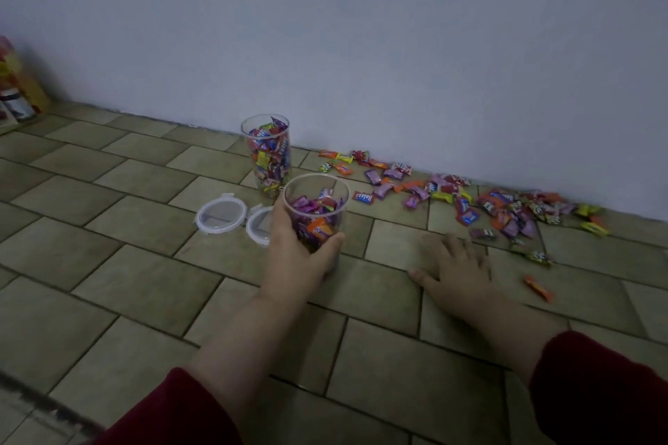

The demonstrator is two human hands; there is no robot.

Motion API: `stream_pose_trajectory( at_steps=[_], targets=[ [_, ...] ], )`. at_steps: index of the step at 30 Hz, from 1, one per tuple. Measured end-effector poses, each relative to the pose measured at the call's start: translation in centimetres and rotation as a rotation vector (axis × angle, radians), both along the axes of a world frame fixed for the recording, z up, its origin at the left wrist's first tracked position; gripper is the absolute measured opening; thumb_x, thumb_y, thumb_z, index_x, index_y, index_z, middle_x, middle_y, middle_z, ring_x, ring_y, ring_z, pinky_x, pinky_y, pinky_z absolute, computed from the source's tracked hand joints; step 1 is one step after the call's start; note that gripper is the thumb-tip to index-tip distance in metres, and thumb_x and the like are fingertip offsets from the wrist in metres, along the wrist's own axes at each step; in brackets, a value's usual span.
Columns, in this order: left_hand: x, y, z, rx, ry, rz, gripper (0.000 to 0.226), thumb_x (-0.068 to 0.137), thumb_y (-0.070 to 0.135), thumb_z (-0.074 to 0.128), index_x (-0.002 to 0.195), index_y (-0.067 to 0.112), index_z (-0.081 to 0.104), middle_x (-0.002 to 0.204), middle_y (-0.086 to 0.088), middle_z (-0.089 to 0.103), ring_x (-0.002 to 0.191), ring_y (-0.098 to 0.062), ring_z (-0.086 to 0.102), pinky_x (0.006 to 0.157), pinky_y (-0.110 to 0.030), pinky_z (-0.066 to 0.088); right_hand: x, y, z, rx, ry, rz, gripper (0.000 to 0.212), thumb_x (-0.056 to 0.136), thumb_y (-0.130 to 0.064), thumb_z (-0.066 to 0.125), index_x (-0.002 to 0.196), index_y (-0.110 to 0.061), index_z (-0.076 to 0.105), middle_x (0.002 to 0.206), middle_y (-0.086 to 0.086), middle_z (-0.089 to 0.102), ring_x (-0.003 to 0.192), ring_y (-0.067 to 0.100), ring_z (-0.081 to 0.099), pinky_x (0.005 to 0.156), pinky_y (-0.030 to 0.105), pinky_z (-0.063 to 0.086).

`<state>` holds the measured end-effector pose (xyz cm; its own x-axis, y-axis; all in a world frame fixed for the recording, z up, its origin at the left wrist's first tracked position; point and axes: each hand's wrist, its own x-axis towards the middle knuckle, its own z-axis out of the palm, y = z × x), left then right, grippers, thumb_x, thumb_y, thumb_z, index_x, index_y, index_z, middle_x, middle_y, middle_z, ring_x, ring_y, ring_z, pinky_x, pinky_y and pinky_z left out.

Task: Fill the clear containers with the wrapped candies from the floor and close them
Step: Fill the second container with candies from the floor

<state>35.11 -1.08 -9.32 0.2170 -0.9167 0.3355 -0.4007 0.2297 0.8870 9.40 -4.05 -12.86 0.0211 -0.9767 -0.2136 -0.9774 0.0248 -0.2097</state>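
Tiled floor (108, 282) in beige runs up to a pale wall (361, 29), and the light is dim. Far left, against the wall, sits something colourful and blurred (18, 83); what it is cannot be told. Moving in, two round clear lids lie flat on the tiles, the first lid (221, 213) just beside the second lid (259, 226), which is partly hidden behind the person's wrist. Behind them stands the tall container (268, 155), upright, uncovered, and packed with wrapped sweets nearly to its rim. Just in front of it is the nearer container (316, 213), upright and open-topped, about half full of purple and orange wrappers. The left hand (296, 260) wraps round its lower wall, thumb on the near right side, fingers round the far left. Further right, the right hand (455, 264) lies palm down on the floor, fingers spread, holding nothing, slightly blurred. Beyond it the wrapped candies (506, 206) are strewn in a long band along the foot of the wall, thickest at the right. One lone orange candy (538, 287) lies apart on the tiles, right of that hand. Dark red sleeves (162, 415) cover both forearms.
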Motion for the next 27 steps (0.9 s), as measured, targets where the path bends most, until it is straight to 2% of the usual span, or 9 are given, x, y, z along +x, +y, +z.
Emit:
stream_pose_trajectory(
  at_steps=[3,9,13,17,19,20,23,25,27],
  targets=[
    [-0.4,-0.3,0.1,0.004,-0.006,0.005,0.092,0.072,0.025,0.083,0.145,0.019,0.028,0.136,0.005,0.048,0.124,-0.007,0.049,0.105,-0.034,0.045,1.8,-1.6,-0.5,-0.052,-0.006,0.023,0.077,0.085,-0.075,0.026,0.150,-0.040,0.002,0.161,0.011,-0.005,0.146,0.038,-0.003,0.115,0.059,0.003],
    [0.3,-2.2,0.8,0.021,-0.029,-0.069,0.087,0.069,0.023,0.085,0.139,0.030,0.033,0.127,0.021,0.047,0.120,0.004,0.049,0.100,-0.017,0.045,5.7,-8.6,-0.7,-0.137,-0.002,-0.030,0.096,0.069,-0.089,0.032,0.146,-0.047,-0.007,0.160,0.007,-0.016,0.144,0.042,-0.012,0.114,0.063,0.002],
    [0.9,-3.5,0.7,0.029,-0.031,-0.108,0.090,0.065,0.023,0.088,0.139,0.028,0.036,0.129,0.015,0.049,0.119,0.003,0.051,0.099,-0.021,0.048,6.5,-13.8,-0.1,-0.114,0.000,-0.073,0.109,0.054,-0.099,0.030,0.144,-0.052,-0.010,0.160,0.006,-0.015,0.143,0.046,-0.013,0.109,0.070,0.002],
    [1.3,-4.6,0.4,0.025,-0.061,-0.124,0.091,0.064,0.023,0.089,0.137,0.029,0.035,0.127,0.023,0.047,0.119,0.011,0.047,0.095,-0.007,0.040,7.5,-17.4,0.0,-0.073,0.016,-0.083,0.098,0.065,-0.090,0.034,0.146,-0.051,-0.005,0.160,0.006,-0.017,0.143,0.047,-0.011,0.107,0.073,0.002],
    [1.5,-5.0,0.3,0.022,-0.104,-0.123,0.092,0.065,0.028,0.089,0.139,0.027,0.034,0.129,0.023,0.047,0.123,0.011,0.043,0.097,-0.005,0.036,8.2,-18.4,-0.3,-0.053,0.040,-0.035,0.095,0.067,-0.089,0.033,0.147,-0.051,-0.001,0.161,0.002,-0.013,0.144,0.045,-0.009,0.107,0.072,0.003],
    [1.7,-5.1,0.3,0.026,-0.118,-0.126,0.093,0.065,0.031,0.088,0.140,0.025,0.034,0.131,0.020,0.048,0.125,0.009,0.043,0.101,-0.008,0.036,8.3,-18.7,-0.4,-0.047,0.051,-0.006,0.091,0.070,-0.088,0.033,0.147,-0.050,0.003,0.161,0.001,-0.010,0.144,0.044,-0.006,0.107,0.072,0.003],
    [1.7,-5.2,0.2,0.044,-0.101,-0.146,0.106,0.065,0.040,0.086,0.149,0.020,0.024,0.142,0.010,0.045,0.133,-0.003,0.042,0.111,-0.032,0.038,8.4,-18.9,-0.8,-0.113,0.054,0.051,0.071,0.082,-0.075,0.034,0.144,-0.044,0.024,0.160,0.001,0.008,0.144,0.038,0.010,0.110,0.067,0.011],
    [1.4,-5.0,0.5,0.036,-0.066,-0.130,0.106,0.065,0.045,0.082,0.150,0.020,0.024,0.142,0.009,0.046,0.133,-0.006,0.043,0.111,-0.037,0.040,8.3,-18.5,-1.0,-0.220,0.056,0.093,0.056,0.089,-0.064,0.036,0.140,-0.039,0.036,0.156,0.003,0.021,0.139,0.035,0.022,0.109,0.059,0.019],
    [1.1,-4.8,0.6,0.019,-0.019,-0.110,0.094,0.066,0.043,0.081,0.145,0.022,0.033,0.136,0.009,0.051,0.129,-0.009,0.048,0.107,-0.039,0.043,8.1,-17.8,-1.3,-0.313,0.081,0.150,0.046,0.094,-0.053,0.036,0.134,-0.033,0.044,0.150,0.006,0.032,0.133,0.034,0.032,0.106,0.052,0.028]
  ],
)
